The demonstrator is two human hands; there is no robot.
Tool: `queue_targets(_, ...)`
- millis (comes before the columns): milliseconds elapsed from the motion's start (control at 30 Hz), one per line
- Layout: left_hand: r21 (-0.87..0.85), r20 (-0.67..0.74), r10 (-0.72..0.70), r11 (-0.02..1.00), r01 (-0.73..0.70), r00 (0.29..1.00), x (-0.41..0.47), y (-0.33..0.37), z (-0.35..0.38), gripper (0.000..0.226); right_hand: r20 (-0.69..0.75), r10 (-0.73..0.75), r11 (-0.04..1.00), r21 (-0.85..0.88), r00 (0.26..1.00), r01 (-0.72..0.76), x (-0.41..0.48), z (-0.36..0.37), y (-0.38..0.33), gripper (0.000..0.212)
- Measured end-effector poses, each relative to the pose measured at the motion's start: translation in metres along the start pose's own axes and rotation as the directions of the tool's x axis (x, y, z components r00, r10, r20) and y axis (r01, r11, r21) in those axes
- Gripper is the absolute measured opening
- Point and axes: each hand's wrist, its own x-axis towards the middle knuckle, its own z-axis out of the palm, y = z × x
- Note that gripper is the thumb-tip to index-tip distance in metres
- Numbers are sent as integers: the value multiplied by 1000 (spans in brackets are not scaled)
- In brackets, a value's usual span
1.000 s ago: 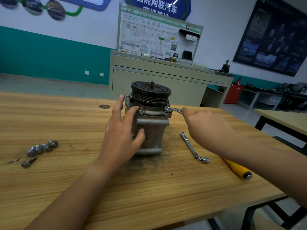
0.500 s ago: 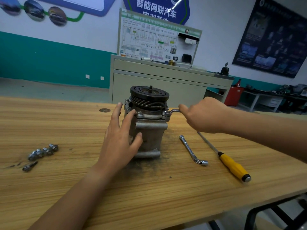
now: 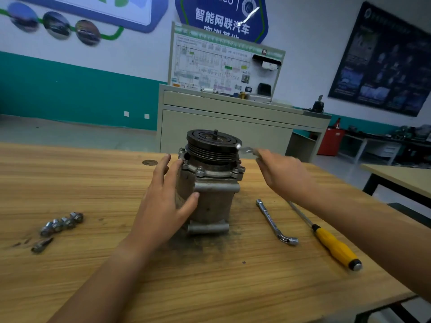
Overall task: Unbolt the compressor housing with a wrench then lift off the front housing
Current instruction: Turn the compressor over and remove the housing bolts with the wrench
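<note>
The grey metal compressor (image 3: 213,194) stands upright on the wooden table (image 3: 210,287), its black pulley on top and bolts around the flange below it. My left hand (image 3: 166,206) presses flat against the compressor's left side, fingers spread and thumb on the front. My right hand (image 3: 283,174) holds a small silver wrench (image 3: 246,150) up beside the pulley's right edge, off the flange bolts. The wrench head is blurred.
An L-shaped socket wrench (image 3: 274,221) and a yellow-handled screwdriver (image 3: 334,248) lie to the right of the compressor. Several loose bolts (image 3: 61,223) and one single bolt (image 3: 42,245) lie at the left. A second table (image 3: 401,178) stands beyond the right edge.
My right hand has lifted the wrench off the right flange bolt, up to the pulley's level. My left hand stays against the compressor.
</note>
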Motion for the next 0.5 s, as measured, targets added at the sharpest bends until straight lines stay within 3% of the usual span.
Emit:
queue_targets(67, -4, 18, -8, 1000, 8, 1000, 1, -3, -1, 75, 21, 90, 993, 78, 996, -92, -22, -4, -7, 26)
queue_targets(133, -2, 31, -19, 1000, 19, 999, 2, -5, 0, 76, 158, 121, 988, 76, 980, -134, -36, -6, -11, 30)
queue_targets(233, 5, 45, -37, 999, 37, 998, 2, -6, 3, 74, 250, 168, 979, 69, 954, -191, -34, -14, -12, 31)
queue_targets(500, -16, 47, -40, 999, 40, 998, 0, -7, 3, 71, 298, 113, 989, -129, 948, -77, -19, -36, -26, 30)
